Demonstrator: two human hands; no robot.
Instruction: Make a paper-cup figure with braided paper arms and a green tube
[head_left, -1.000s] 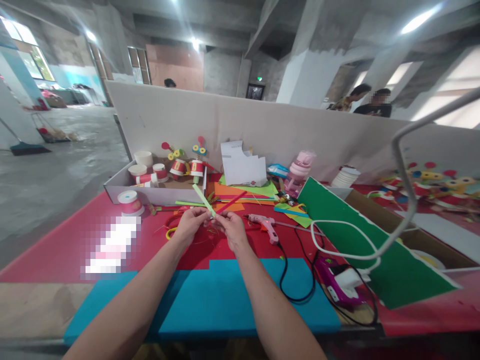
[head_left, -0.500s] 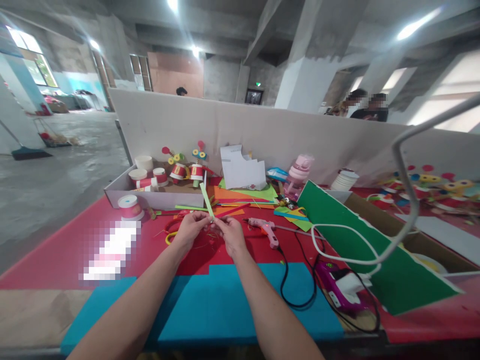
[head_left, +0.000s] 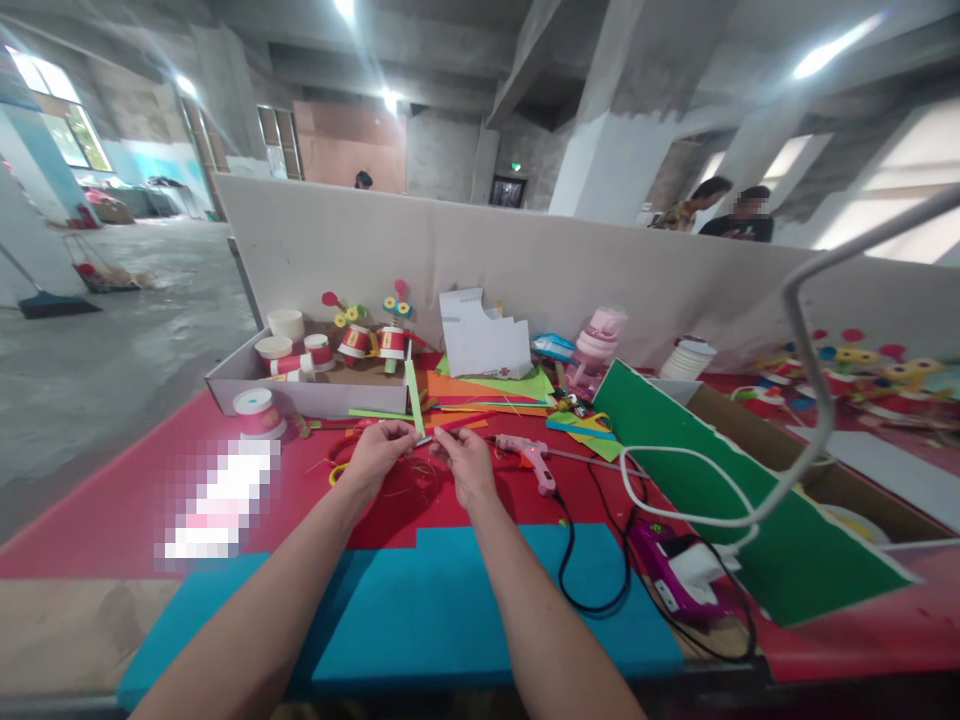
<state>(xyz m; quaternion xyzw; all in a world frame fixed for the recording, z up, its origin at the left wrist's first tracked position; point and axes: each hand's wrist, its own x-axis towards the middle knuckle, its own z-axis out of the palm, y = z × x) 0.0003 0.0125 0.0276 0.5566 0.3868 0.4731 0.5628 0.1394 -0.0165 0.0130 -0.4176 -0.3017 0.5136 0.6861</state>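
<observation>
Right now, both hands meet above the middle of the desk (head_left: 517, 505), fingertips close together and thumbs up against index fingers. The left hand (head_left: 382, 458) has its pinch at the near end of the green strip (head_left: 415, 398), which points up toward the desk's far edge. Over to the right hand (head_left: 466, 465): fingers closed too, apparently on the near end of the red strip (head_left: 472, 420), slanting away toward the far right corner. Something small and pale shows between the fingertips, too tiny to name. Fine fingertip work, then: the step in hand looks like working the two strips where their near ends come together. What the next move calls for, I'd judge, is one pinch steady on that meeting point while the other guides its strip without creasing it askew. Meanwhile the pink glue gun (head_left: 529, 458) lies right of the hands, untouched, and the blue sheet (head_left: 457, 600) covers the desk's near edge.
</observation>
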